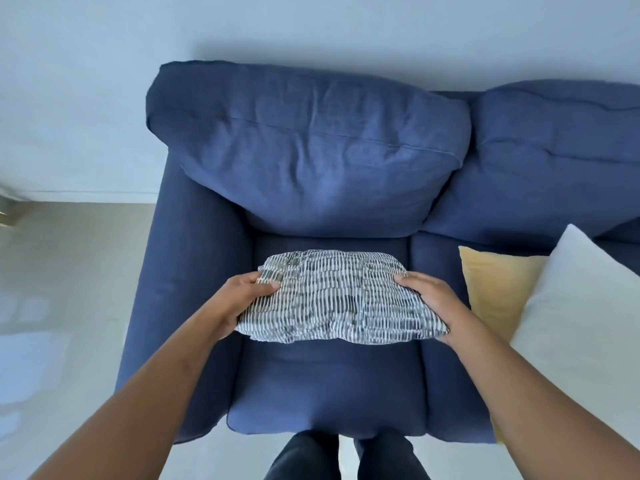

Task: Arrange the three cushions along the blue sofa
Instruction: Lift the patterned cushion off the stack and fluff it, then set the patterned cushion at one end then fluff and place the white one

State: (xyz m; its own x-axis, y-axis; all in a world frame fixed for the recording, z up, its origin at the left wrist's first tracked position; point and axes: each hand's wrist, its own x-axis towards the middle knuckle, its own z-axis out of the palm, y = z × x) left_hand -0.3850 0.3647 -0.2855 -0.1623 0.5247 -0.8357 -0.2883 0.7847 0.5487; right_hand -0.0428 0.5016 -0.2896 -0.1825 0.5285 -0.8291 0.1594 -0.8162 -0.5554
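A patterned cushion is held over the left-end seat of the blue sofa, gripped at either edge by the left hand and right hand. Placement against the backrest appears next. A yellow cushion and white cushion are seen piled alongside.

A plain pale wall fills the far side, meeting a white skirting board at far left; below it lies a light, glossy floor; soft, even light throughout.
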